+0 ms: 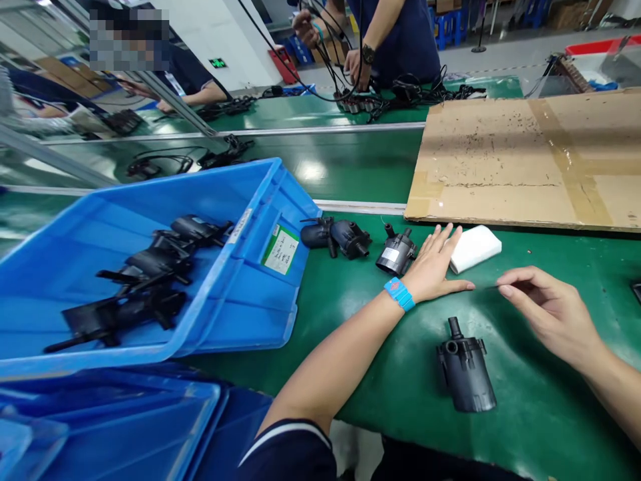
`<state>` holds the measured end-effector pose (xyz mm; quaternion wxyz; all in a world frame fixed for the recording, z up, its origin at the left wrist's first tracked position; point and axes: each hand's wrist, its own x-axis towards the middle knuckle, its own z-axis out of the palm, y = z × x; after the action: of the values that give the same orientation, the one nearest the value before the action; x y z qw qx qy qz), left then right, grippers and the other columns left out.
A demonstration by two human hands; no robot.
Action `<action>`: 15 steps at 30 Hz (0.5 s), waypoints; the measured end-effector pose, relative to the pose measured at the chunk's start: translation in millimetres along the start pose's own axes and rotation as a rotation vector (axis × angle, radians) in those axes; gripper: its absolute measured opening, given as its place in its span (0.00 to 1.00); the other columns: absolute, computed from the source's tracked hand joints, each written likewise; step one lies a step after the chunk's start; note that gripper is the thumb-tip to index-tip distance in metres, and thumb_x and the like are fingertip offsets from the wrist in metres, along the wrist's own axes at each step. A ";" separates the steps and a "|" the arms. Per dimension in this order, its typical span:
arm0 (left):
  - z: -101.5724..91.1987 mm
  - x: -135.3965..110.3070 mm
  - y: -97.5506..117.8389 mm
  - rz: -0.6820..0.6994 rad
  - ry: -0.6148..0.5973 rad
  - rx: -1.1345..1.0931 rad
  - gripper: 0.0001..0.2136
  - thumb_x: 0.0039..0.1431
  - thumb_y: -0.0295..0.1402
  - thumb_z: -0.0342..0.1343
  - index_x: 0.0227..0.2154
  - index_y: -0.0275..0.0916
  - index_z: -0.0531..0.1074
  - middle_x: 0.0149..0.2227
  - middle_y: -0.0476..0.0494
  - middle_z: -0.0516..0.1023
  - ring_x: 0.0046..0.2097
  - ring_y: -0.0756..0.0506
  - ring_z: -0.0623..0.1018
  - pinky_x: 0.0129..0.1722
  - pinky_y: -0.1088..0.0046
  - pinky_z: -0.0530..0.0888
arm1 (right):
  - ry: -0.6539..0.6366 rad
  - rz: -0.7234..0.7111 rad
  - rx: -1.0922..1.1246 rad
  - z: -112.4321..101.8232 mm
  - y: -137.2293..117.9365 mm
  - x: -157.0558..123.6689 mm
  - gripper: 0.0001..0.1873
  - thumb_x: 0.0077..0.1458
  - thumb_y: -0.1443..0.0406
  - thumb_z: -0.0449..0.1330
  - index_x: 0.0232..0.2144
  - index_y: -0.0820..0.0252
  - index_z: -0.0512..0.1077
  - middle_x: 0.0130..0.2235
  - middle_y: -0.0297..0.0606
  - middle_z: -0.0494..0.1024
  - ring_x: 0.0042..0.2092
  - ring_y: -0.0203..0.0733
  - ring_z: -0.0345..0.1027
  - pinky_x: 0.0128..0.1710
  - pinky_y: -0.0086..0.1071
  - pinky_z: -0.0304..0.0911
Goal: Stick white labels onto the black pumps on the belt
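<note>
Left hand (435,267) laid flat beside white pad (473,248), right hand (545,308) held open, black pump (465,369) set between them on green table (551,401)

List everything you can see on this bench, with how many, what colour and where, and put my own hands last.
pumps on mat: four, black, between and left of the hands
pumps in bin: several, black, tangled with leads
tilted bin: one, blue, left, propped on more blue bins
white pad: one, by left fingertips
cardboard sheet: one, brown, far right
green mat: covers bench
co-workers: two, across the belt, handling black cables
left hand: flat, open, blue wristband
right hand: pinching something thin, unclear
</note>
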<state>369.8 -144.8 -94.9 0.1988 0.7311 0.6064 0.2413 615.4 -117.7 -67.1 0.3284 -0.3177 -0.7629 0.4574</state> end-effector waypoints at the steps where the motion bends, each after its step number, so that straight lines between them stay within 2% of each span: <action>1: -3.8 -3.3 2.6 0.028 0.024 -0.038 0.57 0.51 0.52 0.68 0.73 0.38 0.38 0.75 0.27 0.40 0.75 0.28 0.38 0.71 0.43 0.48 | -0.001 0.092 0.047 -2.8 -5.1 -11.3 0.05 0.66 0.58 0.63 0.42 0.48 0.75 0.40 0.32 0.76 0.38 0.38 0.68 0.37 0.30 0.64; 2: -8.6 -8.5 6.0 0.066 0.052 -0.078 0.56 0.52 0.50 0.68 0.73 0.40 0.36 0.75 0.28 0.39 0.75 0.29 0.39 0.72 0.45 0.49 | -0.013 0.170 0.087 -5.6 -9.4 -22.0 0.06 0.65 0.56 0.63 0.42 0.49 0.75 0.39 0.32 0.76 0.38 0.38 0.67 0.35 0.29 0.63; 4: -19.4 -25.3 15.6 0.140 0.149 -0.155 0.47 0.59 0.44 0.64 0.72 0.44 0.39 0.75 0.32 0.44 0.75 0.33 0.45 0.71 0.48 0.53 | -0.063 0.289 0.168 -10.2 -16.0 -40.3 0.09 0.64 0.55 0.64 0.43 0.50 0.74 0.39 0.34 0.74 0.39 0.38 0.67 0.35 0.27 0.63; 7: -28.8 -66.2 36.7 0.147 0.411 -0.303 0.29 0.68 0.39 0.55 0.68 0.44 0.53 0.66 0.35 0.65 0.67 0.38 0.67 0.66 0.54 0.66 | -0.148 0.439 0.330 -12.6 -24.3 -57.4 0.15 0.63 0.54 0.65 0.49 0.48 0.70 0.40 0.34 0.73 0.41 0.39 0.66 0.38 0.26 0.64; 9: -24.8 -98.7 53.4 0.101 0.537 -0.397 0.26 0.67 0.45 0.57 0.63 0.42 0.59 0.57 0.36 0.73 0.58 0.40 0.75 0.59 0.57 0.73 | -0.197 0.535 0.441 -10.8 -31.3 -62.0 0.20 0.62 0.54 0.66 0.51 0.45 0.65 0.37 0.32 0.73 0.39 0.38 0.65 0.38 0.26 0.64; 10: -19.8 -114.2 61.7 0.077 0.549 -0.429 0.29 0.63 0.49 0.60 0.61 0.42 0.61 0.54 0.37 0.74 0.56 0.40 0.77 0.56 0.58 0.74 | -0.220 0.581 0.486 -9.2 -35.2 -62.7 0.21 0.61 0.53 0.67 0.51 0.44 0.63 0.36 0.32 0.73 0.38 0.38 0.65 0.37 0.26 0.64; 12: -6.1 -140.0 76.3 0.035 0.488 -0.465 0.38 0.51 0.55 0.67 0.59 0.42 0.61 0.54 0.35 0.73 0.56 0.37 0.77 0.56 0.55 0.75 | -0.263 0.663 0.540 -5.1 -43.0 -62.1 0.23 0.60 0.52 0.68 0.49 0.44 0.61 0.33 0.30 0.73 0.37 0.38 0.63 0.35 0.26 0.62; 13: 1.4 -149.3 82.0 0.019 0.446 -0.479 0.41 0.46 0.55 0.70 0.59 0.42 0.60 0.55 0.34 0.73 0.58 0.35 0.76 0.57 0.52 0.74 | -0.276 0.698 0.554 -2.9 -46.4 -61.4 0.24 0.59 0.52 0.68 0.48 0.45 0.60 0.32 0.30 0.73 0.36 0.38 0.62 0.35 0.26 0.61; 15: 14.7 -160.4 89.4 0.003 0.386 -0.506 0.41 0.46 0.50 0.72 0.58 0.44 0.59 0.58 0.32 0.71 0.62 0.33 0.73 0.59 0.49 0.73 | -0.290 0.748 0.569 1.4 -51.5 -59.9 0.27 0.56 0.51 0.71 0.46 0.47 0.59 0.30 0.29 0.73 0.34 0.37 0.61 0.35 0.27 0.59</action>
<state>425.5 -319.0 -72.6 0.2552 0.5998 0.5527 0.5192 639.6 -184.9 -33.5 0.1057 -0.4006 -0.4794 0.7736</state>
